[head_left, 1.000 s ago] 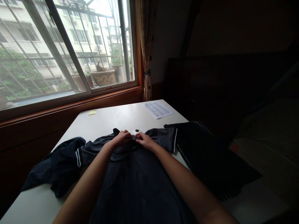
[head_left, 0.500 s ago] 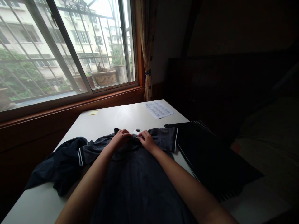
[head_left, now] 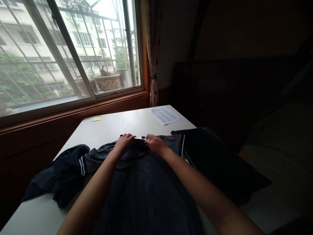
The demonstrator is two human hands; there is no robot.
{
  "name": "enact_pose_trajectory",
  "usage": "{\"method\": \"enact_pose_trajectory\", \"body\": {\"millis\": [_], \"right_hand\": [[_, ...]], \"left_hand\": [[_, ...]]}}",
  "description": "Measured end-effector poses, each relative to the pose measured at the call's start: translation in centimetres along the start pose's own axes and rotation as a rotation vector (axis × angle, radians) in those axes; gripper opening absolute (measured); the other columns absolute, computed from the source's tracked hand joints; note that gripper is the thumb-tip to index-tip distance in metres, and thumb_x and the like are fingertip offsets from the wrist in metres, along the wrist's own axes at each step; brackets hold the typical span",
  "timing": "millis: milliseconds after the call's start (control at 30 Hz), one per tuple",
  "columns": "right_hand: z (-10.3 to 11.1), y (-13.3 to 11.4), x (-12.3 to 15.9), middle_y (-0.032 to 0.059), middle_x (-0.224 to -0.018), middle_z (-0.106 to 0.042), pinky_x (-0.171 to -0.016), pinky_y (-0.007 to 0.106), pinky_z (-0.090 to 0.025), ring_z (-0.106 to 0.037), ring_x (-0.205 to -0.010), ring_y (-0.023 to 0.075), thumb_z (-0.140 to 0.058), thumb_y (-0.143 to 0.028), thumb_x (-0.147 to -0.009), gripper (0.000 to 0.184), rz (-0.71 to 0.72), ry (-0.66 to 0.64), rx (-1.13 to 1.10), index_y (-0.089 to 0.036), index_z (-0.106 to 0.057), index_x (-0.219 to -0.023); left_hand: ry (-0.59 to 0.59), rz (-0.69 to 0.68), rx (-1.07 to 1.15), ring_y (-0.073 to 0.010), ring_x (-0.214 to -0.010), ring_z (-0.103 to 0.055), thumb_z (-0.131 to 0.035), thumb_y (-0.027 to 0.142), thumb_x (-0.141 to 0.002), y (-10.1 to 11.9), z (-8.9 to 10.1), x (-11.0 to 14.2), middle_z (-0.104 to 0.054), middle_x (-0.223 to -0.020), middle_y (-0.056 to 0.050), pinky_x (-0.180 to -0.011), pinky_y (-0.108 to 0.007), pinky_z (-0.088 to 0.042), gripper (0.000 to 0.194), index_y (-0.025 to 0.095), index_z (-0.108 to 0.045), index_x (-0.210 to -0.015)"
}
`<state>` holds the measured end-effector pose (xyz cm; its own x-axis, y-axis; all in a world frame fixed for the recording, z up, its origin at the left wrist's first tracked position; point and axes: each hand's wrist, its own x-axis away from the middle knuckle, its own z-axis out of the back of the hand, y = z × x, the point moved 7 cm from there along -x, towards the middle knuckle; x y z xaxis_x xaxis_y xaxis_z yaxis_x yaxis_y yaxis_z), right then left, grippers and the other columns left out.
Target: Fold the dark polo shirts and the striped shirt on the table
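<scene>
A dark short-sleeved shirt (head_left: 146, 182) with white-striped sleeve cuffs lies spread on the white table, its collar end away from me. My left hand (head_left: 124, 142) grips the collar on its left side, fingers closed over the edge. On the collar's right side, my right hand (head_left: 155, 143) pinches the cloth between thumb and fingers. Just beyond the collar, between both hands, sits a small white round object with a dark centre (head_left: 142, 137), partly hidden; its kind is unclear.
A crumpled dark garment (head_left: 66, 173) lies at the table's left. Folded black cloth (head_left: 220, 160) with pale stripes covers the right side. Printed sheets (head_left: 166, 116) and a yellow note (head_left: 96, 118) lie on the far part of the white table (head_left: 117, 122), below a barred window.
Both hands have lifted the collar edge slightly, and it now covers more of the white round object. The right hand has shifted a little. The view has moved slightly.
</scene>
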<state>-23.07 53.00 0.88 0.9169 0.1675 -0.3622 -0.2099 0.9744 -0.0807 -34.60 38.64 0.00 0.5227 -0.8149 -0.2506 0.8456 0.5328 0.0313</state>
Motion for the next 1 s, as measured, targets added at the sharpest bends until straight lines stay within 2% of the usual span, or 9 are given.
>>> {"method": "enact_pose_trajectory", "body": {"millis": [167, 300, 400, 533, 633, 733, 867, 1000], "right_hand": [[0.0, 1.9, -1.8, 0.0080, -0.107, -0.065, -0.089, 0.028, -0.046, -0.059, -0.106, 0.0204, -0.065, -0.023, -0.093, 0.008, -0.088, -0.069, -0.094, -0.020, -0.070, -0.099], [-0.4, 3.3, -3.2, 0.0072, -0.102, -0.069, -0.088, 0.028, -0.045, -0.061, -0.102, 0.0197, -0.067, -0.022, -0.092, 0.007, -0.115, -0.086, -0.148, -0.020, -0.070, -0.098], [-0.7, 4.2, -4.1, 0.0055, -0.101, -0.071, -0.084, 0.027, -0.044, -0.063, -0.096, 0.0182, -0.067, -0.021, -0.091, 0.007, -0.157, -0.080, -0.206, -0.021, -0.069, -0.098], [-0.9, 5.4, -4.6, 0.0032, -0.097, -0.072, -0.077, 0.025, -0.044, -0.065, -0.087, 0.0165, -0.067, -0.021, -0.090, 0.012, -0.244, -0.045, -0.294, -0.023, -0.067, -0.101], [-1.3, 6.2, -4.8, 0.0031, -0.095, -0.073, -0.074, 0.025, -0.045, -0.065, -0.084, 0.0163, -0.067, -0.020, -0.090, 0.013, -0.328, -0.002, -0.356, -0.022, -0.065, -0.102], [-2.1, 6.9, -5.1, 0.0032, -0.095, -0.074, -0.074, 0.025, -0.047, -0.067, -0.083, 0.0161, -0.067, -0.020, -0.089, 0.013, -0.402, 0.038, -0.416, -0.022, -0.066, -0.102], [-3.3, 7.5, -5.8, 0.0021, -0.096, -0.075, -0.078, 0.024, -0.050, -0.069, -0.087, 0.0156, -0.062, -0.019, -0.091, 0.012, -0.462, 0.088, -0.473, -0.023, -0.070, -0.099], [-4.2, 7.8, -6.3, 0.0032, -0.106, -0.073, -0.083, 0.025, -0.051, -0.069, -0.089, 0.0144, -0.053, -0.015, -0.094, 0.024, -0.495, 0.116, -0.473, -0.023, -0.071, -0.108]], "left_hand": [[-0.063, 0.096, -0.044, -0.0275, -0.118, -0.058, -0.039, 0.050, -0.102, -3.3, 0.2, 1.1, -0.061, -0.134, -0.008, -0.092, -0.040, -0.044, 0.049, 0.031, -0.044, -0.147], [-0.111, 0.113, -0.061, -0.0292, -0.128, -0.051, -0.051, 0.045, -0.098, -5.5, 0.8, 1.8, -0.062, -0.135, -0.007, -0.096, -0.042, -0.042, 0.048, 0.033, -0.047, -0.144], [-0.130, 0.118, -0.059, -0.0296, -0.127, -0.051, -0.063, 0.034, -0.091, -6.6, 1.1, 1.7, -0.064, -0.129, -0.006, -0.097, -0.042, -0.042, 0.038, 0.032, -0.061, -0.129], [-0.133, 0.144, -0.024, -0.0271, -0.114, -0.058, -0.059, 0.026, -0.092, -8.0, 0.9, 0.9, -0.067, -0.113, -0.007, -0.088, -0.036, -0.047, 0.016, 0.027, -0.071, -0.102], [-0.118, 0.171, 0.031, -0.0221, -0.097, -0.064, -0.053, 0.026, -0.094, -9.1, 0.5, 0.3, -0.064, -0.107, -0.008, -0.078, -0.031, -0.049, 0.017, 0.024, -0.069, -0.100], [-0.083, 0.196, 0.088, -0.0180, -0.086, -0.065, -0.052, 0.027, -0.095, -10.1, 0.2, -0.2, -0.062, -0.108, -0.007, -0.077, -0.029, -0.050, 0.019, 0.022, -0.067, -0.103], [-0.023, 0.242, 0.134, -0.0180, -0.085, -0.065, -0.054, 0.026, -0.093, -11.3, 0.1, -0.5, -0.062, -0.101, -0.005, -0.078, -0.028, -0.051, 0.016, 0.022, -0.068, -0.100], [0.063, 0.320, 0.143, -0.0193, -0.088, -0.065, -0.056, 0.027, -0.091, -12.5, 0.2, -0.5, -0.062, -0.100, -0.005, -0.081, -0.030, -0.053, 0.014, 0.022, -0.068, -0.097]]}}
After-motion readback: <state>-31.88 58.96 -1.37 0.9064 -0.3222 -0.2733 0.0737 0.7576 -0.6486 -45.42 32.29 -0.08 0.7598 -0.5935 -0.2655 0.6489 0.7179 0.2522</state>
